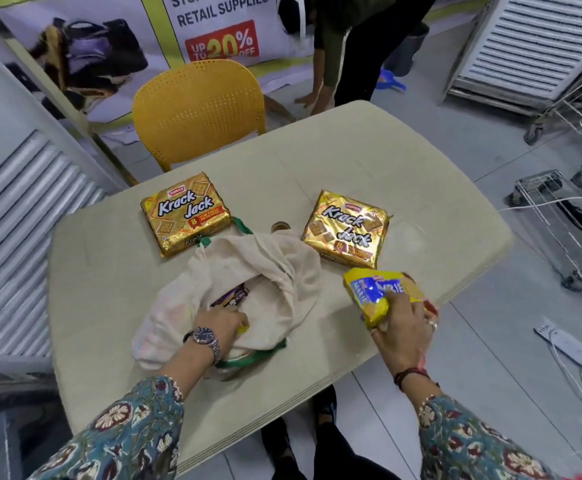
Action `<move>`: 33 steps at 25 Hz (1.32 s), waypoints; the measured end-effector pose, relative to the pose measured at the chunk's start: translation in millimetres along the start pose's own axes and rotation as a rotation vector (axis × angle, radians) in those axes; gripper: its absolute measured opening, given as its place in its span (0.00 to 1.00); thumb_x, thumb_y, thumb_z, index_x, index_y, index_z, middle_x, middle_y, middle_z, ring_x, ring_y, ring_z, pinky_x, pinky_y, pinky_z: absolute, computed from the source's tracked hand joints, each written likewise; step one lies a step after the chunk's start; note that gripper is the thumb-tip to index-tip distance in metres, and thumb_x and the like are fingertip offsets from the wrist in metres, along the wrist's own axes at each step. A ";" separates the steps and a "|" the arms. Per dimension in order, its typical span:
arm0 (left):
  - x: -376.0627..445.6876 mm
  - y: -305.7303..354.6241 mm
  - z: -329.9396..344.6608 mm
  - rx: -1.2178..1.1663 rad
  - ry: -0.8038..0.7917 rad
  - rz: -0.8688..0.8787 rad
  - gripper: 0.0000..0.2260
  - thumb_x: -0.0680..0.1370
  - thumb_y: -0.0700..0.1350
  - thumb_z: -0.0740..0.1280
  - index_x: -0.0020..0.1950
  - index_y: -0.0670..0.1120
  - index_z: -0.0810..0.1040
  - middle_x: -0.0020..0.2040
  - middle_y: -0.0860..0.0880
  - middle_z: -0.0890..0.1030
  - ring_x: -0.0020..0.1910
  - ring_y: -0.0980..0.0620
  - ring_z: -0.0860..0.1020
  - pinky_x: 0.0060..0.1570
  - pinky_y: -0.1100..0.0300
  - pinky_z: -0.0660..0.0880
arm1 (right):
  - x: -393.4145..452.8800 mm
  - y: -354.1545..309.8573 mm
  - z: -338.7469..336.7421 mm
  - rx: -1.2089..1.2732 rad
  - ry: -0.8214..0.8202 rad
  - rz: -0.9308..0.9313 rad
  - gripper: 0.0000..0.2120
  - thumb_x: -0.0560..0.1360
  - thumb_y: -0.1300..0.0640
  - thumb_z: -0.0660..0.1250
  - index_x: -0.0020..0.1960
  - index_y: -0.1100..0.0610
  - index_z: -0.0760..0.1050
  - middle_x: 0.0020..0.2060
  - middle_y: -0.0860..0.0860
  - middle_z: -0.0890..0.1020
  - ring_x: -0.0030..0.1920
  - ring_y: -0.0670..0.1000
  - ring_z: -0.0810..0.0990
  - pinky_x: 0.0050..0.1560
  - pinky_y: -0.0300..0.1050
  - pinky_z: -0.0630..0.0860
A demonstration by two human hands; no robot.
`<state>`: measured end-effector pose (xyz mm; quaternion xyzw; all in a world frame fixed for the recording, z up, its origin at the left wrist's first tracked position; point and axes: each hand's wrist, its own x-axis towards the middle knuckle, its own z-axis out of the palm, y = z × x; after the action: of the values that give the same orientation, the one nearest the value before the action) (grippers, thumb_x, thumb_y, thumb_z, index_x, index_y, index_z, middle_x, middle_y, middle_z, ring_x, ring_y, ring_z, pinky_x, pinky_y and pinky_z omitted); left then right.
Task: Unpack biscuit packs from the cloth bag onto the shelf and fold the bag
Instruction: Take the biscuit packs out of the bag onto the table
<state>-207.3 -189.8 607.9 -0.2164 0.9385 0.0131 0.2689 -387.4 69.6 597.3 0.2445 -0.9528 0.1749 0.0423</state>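
Yellow pack could slip near the surface edge

Right hand (405, 327) clamps the yellow pack (376, 292) by one end; left hand (220, 323), inside the bag (248, 278), grip hidden.

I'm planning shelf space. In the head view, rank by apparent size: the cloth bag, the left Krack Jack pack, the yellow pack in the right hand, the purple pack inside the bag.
1. cloth bag
2. left Krack Jack pack
3. yellow pack, partly covered by the right hand, so unsure
4. purple pack, mostly hidden

Both arms reach forward in patterned sleeves; the left hand (218, 325) curls downward, watch on wrist, while the right hand (405, 327) is clenched, fingers (391, 299) wrapped tight.
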 end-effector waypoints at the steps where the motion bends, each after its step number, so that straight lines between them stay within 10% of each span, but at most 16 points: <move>1: 2.8 -0.5 -1.0 0.022 -0.024 -0.002 0.15 0.76 0.45 0.61 0.61 0.58 0.73 0.61 0.54 0.77 0.61 0.49 0.75 0.65 0.50 0.63 | -10.8 0.6 8.6 -0.057 -0.041 -0.020 0.33 0.50 0.58 0.82 0.53 0.55 0.74 0.43 0.56 0.81 0.41 0.61 0.78 0.36 0.54 0.75; 14: 7.1 -5.7 -3.7 0.438 -0.232 -0.146 0.16 0.79 0.45 0.56 0.67 0.48 0.68 0.65 0.48 0.73 0.65 0.49 0.70 0.63 0.55 0.63 | -26.9 -15.8 30.9 -0.115 -0.417 -0.179 0.29 0.54 0.66 0.77 0.54 0.57 0.75 0.52 0.55 0.78 0.49 0.60 0.78 0.27 0.48 0.76; 17: -3.1 -13.6 -4.2 0.458 -0.266 -0.129 0.14 0.77 0.46 0.60 0.63 0.50 0.72 0.61 0.51 0.77 0.63 0.48 0.72 0.63 0.54 0.63 | -30.2 -15.4 28.2 -0.026 -0.435 -0.144 0.23 0.67 0.50 0.73 0.59 0.54 0.73 0.61 0.50 0.75 0.57 0.55 0.77 0.32 0.48 0.78; 22: -24.5 -43.7 -0.3 0.091 -0.090 -0.205 0.19 0.69 0.51 0.68 0.59 0.51 0.73 0.59 0.50 0.79 0.59 0.48 0.77 0.56 0.55 0.70 | -13.5 -67.4 14.3 0.140 -0.230 -0.070 0.21 0.73 0.38 0.63 0.58 0.52 0.74 0.53 0.47 0.80 0.54 0.52 0.78 0.40 0.46 0.74; 33: -76.4 -74.1 -81.2 -0.852 0.447 -0.397 0.37 0.50 0.64 0.74 0.54 0.50 0.71 0.49 0.47 0.82 0.48 0.44 0.80 0.41 0.58 0.73 | -12.8 -141.8 43.6 0.204 -0.755 0.112 0.27 0.73 0.42 0.65 0.64 0.57 0.67 0.57 0.56 0.79 0.60 0.58 0.75 0.48 0.47 0.72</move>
<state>-159.0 -237.9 723.2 -0.4779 0.8253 0.2962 -0.0527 -307.8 -56.2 598.7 0.2421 -0.8911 0.1683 -0.3451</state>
